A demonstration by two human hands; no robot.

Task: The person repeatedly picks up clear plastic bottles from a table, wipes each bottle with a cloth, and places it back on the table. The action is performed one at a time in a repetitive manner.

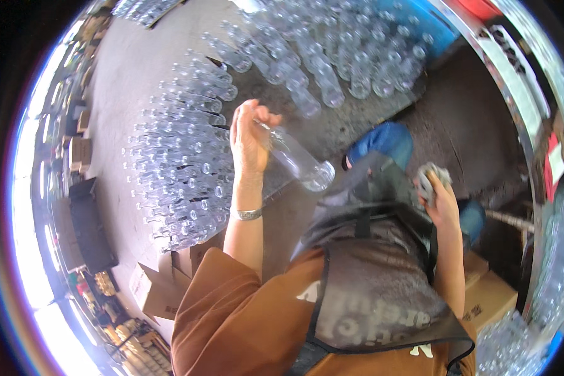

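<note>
My left hand point(250, 135) is closed round the neck of a clear glass bottle point(294, 158), whose base tilts down and to the right, over the floor in front of me. A crumpled grey-white cloth point(431, 182) is bunched in my right hand point(443, 199), held near my right knee. The two hands are well apart, and the cloth does not touch the bottle. Just left of my left hand, clear glass bottles point(182, 150) stand in close rows. More clear bottles point(313, 62) are grouped ahead, beyond the held one.
Open cardboard boxes point(160, 289) sit at my left, and another cardboard box point(492, 297) is at my right. Clear glassware point(511, 341) is piled at the lower right. A blue container point(429, 28) lies at the far right, near a long bench edge point(507, 75).
</note>
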